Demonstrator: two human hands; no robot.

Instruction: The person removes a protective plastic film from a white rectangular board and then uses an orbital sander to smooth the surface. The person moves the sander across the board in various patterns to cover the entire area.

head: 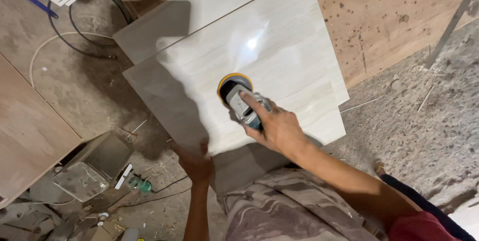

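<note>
The right hand (277, 129) is gripping a small grey handheld polishing tool (245, 105), its fingers (253, 102) wrapped shut around the body with the index finger lying stretched along the top. The tool's round yellow-rimmed pad (230, 84) is sitting flat on a large glossy pale-grey stone-patterned tile (279, 51), near the middle of the tile and just beyond the fingertips. The left hand (195, 160) is resting at the tile's near edge, in shadow, its fingers curled over the rim and pressing on it; they are closed on the edge rather than spread. This tile is lying on top of a second tile of the same kind (144, 36), which is showing along the far and left sides. Both are lying on a brown speckled plywood sheet (389, 16). On the dusty concrete floor (429, 126) to the left, black and white cables (75, 36) are coiling, and a clear plastic box (82, 180) is lying among scattered debris.
</note>
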